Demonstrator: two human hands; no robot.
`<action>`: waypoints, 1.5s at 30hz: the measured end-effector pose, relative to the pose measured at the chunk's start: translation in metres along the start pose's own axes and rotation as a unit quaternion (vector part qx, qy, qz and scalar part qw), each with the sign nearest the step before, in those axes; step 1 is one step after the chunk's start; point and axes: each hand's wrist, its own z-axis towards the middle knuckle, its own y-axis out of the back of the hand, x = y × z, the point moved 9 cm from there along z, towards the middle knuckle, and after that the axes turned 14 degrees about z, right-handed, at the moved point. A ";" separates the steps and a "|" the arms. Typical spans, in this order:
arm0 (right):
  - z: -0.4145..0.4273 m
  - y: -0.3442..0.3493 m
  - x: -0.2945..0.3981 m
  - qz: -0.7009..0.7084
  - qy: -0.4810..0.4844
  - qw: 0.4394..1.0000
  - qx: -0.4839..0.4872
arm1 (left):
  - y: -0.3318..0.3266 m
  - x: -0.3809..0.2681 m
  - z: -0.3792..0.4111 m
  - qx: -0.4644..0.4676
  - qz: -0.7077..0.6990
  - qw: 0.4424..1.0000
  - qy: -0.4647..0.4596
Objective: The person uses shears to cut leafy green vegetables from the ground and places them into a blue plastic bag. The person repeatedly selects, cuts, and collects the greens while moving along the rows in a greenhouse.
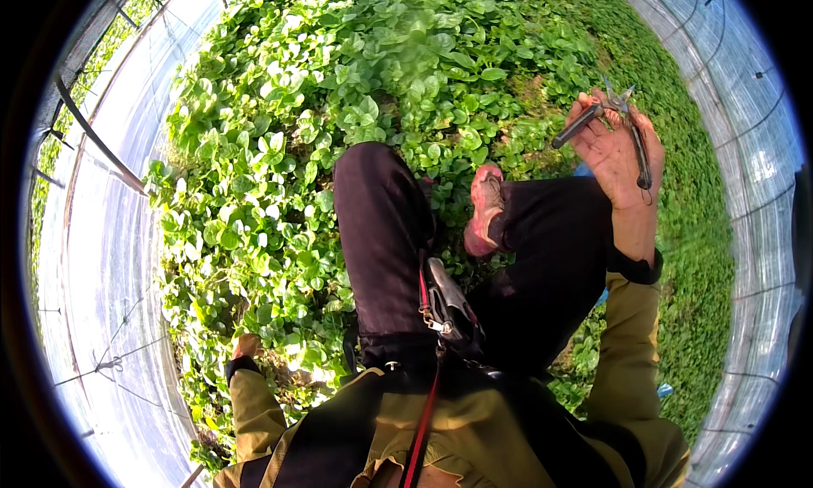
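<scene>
My right hand [613, 151] is raised palm up at the upper right, beside the right knee. A pair of small hand pruners [616, 110] lies across its palm and fingers, the short pointed blades apart and the two dark handles spread. A thin wire loop hangs at the end of one handle. My left hand [248, 346] is low at the left, reaching down among the leafy green plants [241, 234]. Leaves and the sleeve cover most of it, so its fingers and anything in them cannot be made out.
Plastic sheeting on a frame walls both sides, left [108, 246] and right [756, 164]. A dark metal pole [95, 132] slants at the left. Between my bent legs are a pink shoe [486, 211] and a small pouch [451, 297] on a red and black strap [424, 424].
</scene>
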 end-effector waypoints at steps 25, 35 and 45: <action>-0.016 0.123 0.008 0.080 -0.037 0.992 -0.085 | -0.033 -0.005 -0.097 -0.074 0.052 0.996 0.023; 0.011 0.174 -0.031 0.151 -0.091 0.983 -0.046 | -0.039 -0.010 -0.169 -0.089 0.024 0.992 0.081; 0.020 0.170 -0.037 0.232 -0.102 0.966 0.043 | -0.023 -0.086 -0.181 -0.143 0.093 0.985 -0.037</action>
